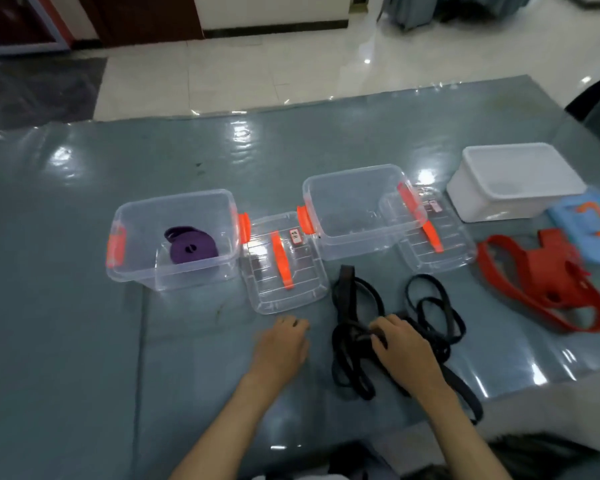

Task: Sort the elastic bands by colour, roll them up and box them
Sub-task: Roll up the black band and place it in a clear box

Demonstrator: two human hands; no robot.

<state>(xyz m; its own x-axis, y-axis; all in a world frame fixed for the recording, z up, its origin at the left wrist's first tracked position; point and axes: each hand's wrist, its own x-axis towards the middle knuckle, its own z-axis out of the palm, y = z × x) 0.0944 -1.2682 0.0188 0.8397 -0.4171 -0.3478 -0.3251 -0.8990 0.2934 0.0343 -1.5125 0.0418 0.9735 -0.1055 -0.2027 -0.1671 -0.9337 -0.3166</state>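
Note:
A rolled purple band [192,249] lies inside the left clear box [137,268]. A second clear box [361,237] stands in the middle with nothing in it. A tangle of black bands [357,306] lies on the table in front of it. My right hand [400,344] rests on that tangle, its fingers curled around black strands. To the left of the black bands, my left hand [284,344] lies on the table with loosely bent fingers and holds nothing. Red bands [541,282] lie in a heap at the right.
Two clear lids with orange handles [284,261] [433,233] lie beside the clear boxes. A white box [513,181] stands at the back right, a blue lid [586,223] beside it. The table has a glossy grey-green cover [84,341].

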